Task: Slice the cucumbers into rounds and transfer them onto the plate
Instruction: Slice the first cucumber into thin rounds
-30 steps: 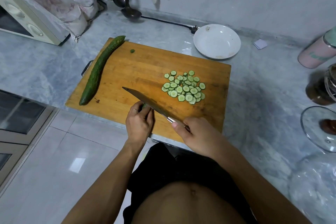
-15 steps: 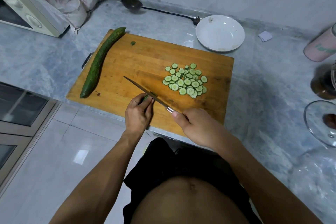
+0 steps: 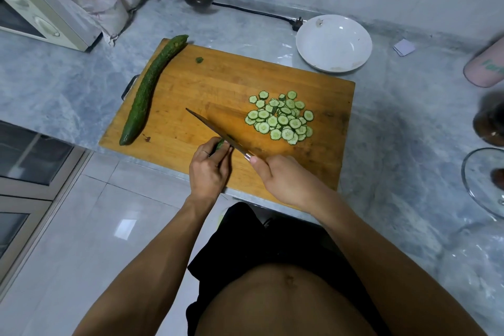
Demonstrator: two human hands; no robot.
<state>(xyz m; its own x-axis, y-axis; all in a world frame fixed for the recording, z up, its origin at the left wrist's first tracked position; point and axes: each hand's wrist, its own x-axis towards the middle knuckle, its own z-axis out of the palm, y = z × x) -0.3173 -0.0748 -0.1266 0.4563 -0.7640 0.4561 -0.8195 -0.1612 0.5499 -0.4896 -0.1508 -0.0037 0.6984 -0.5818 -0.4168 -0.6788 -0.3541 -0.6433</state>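
1. The left hand [image 3: 208,169] pinches the last cucumber stub [image 3: 219,144] between curled fingertips near the front edge of the wooden cutting board [image 3: 191,90]; only a small green end shows past the fingers, much as it did half a second ago.
2. The right hand [image 3: 286,179] is wrapped round the handle of the kitchen knife [image 3: 215,129]; the blade lies against the stub at the left fingertips, its tip pointing away to the left; a second ago the blade showed more of its flat side, and now it stands closer to edge-on, so I judge a cut is under way or just made; whether the edge has gone through is hidden by the fingers.
3. The pile of cucumber rounds [image 3: 281,118] sits on the right half of the board, apart from the knife; it looks unchanged over the last second.
4. A whole cucumber [image 3: 148,90] lies along the board's left edge, uncut; a small green end piece [image 3: 199,60] lies near the far edge.
5. The white plate [image 3: 334,42] rests on the marble counter [image 3: 395,117] just beyond the board's far right corner; it holds no rounds.
6. Judgement: the first cucumber is nearly spent; the second cucumber and the whole transfer remain.
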